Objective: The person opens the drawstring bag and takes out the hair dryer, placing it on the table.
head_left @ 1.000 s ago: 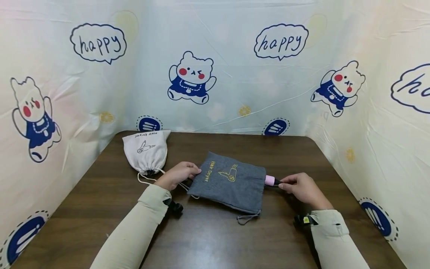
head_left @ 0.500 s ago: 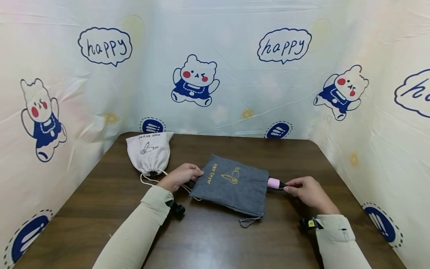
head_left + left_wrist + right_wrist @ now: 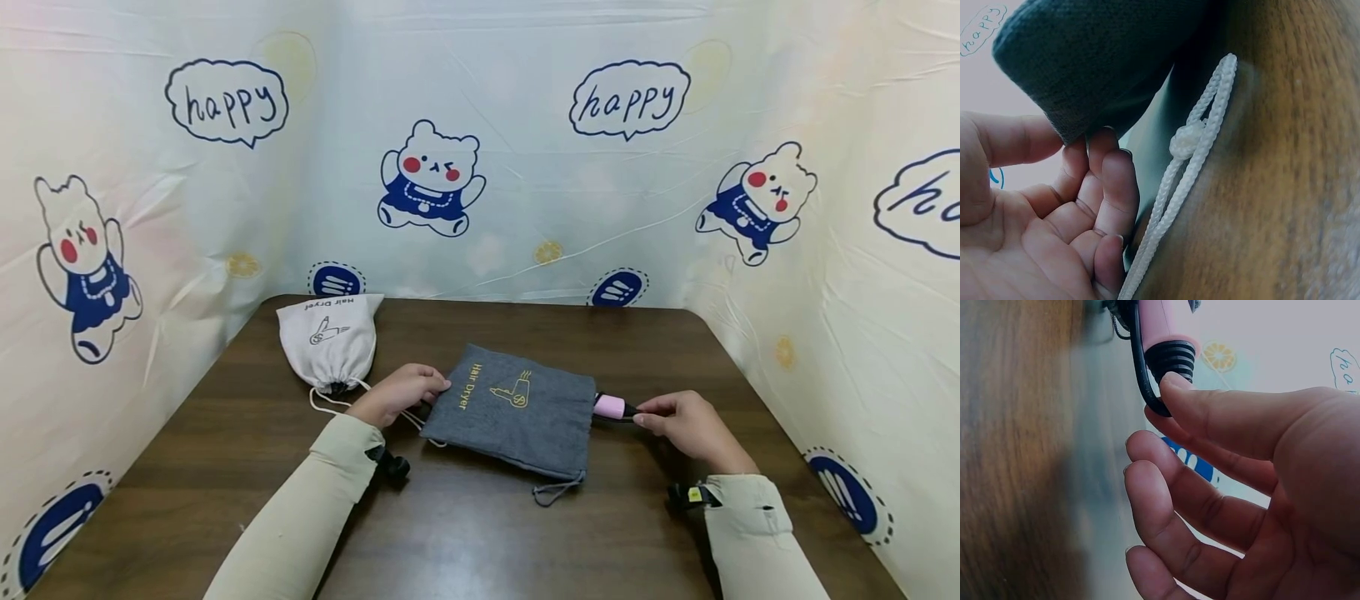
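Clearly, two hands are kept well apart, with the gray bag (image 3: 517, 412) placed between them on the brown table (image 3: 465, 542). By the left hand (image 3: 401, 393), the near-left end of the bag is pinched at a corner between thumb and fingertips; the other fingers are loosely bent. By the right hand (image 3: 690, 425), the black ribbed end of the pink handle (image 3: 610, 407) is pinched between thumb and forefinger, together with the black cord (image 3: 1140, 369), which is bent back along the handle. The handle is seen to stick out from the right side of the bag; how much is covered by the cloth cannot be told. On the bag, "Hair Dryer" and a dryer are printed in yellow. At the back left, a white bag (image 3: 330, 342) is laid, gathered at its neck. Beside the left hand, a knotted white string (image 3: 1186, 140) is seen.
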Tool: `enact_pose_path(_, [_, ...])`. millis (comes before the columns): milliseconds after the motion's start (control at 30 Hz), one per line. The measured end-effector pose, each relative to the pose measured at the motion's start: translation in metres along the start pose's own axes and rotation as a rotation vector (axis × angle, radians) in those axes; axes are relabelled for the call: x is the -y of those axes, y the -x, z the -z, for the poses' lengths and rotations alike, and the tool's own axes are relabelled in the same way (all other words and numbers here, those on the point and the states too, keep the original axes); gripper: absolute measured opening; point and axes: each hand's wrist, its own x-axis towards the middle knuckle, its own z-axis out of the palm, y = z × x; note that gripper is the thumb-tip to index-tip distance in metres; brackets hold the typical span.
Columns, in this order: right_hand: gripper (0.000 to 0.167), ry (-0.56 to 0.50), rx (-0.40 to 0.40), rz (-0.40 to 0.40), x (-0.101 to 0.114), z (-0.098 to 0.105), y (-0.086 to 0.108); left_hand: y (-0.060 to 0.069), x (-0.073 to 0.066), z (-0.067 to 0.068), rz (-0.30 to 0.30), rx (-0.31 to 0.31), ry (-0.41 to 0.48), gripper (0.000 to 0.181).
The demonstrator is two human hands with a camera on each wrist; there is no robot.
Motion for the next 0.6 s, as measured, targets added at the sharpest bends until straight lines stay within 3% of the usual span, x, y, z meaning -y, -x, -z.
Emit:
enact_pose_path(433, [0.023,0.015,0.038,-0.011,-0.0039,-0.0030,-0.0031,-0.0009,-0.0001,-0.0013,0.028,0.002,-0.025,0.043])
enact_pose_path(600, [0.038,0.022,0.060,0.024,-0.0030,-0.0053,-0.0040,0.0004,0.0003,-0.0015,0.004,-0.001,-0.061,0.039])
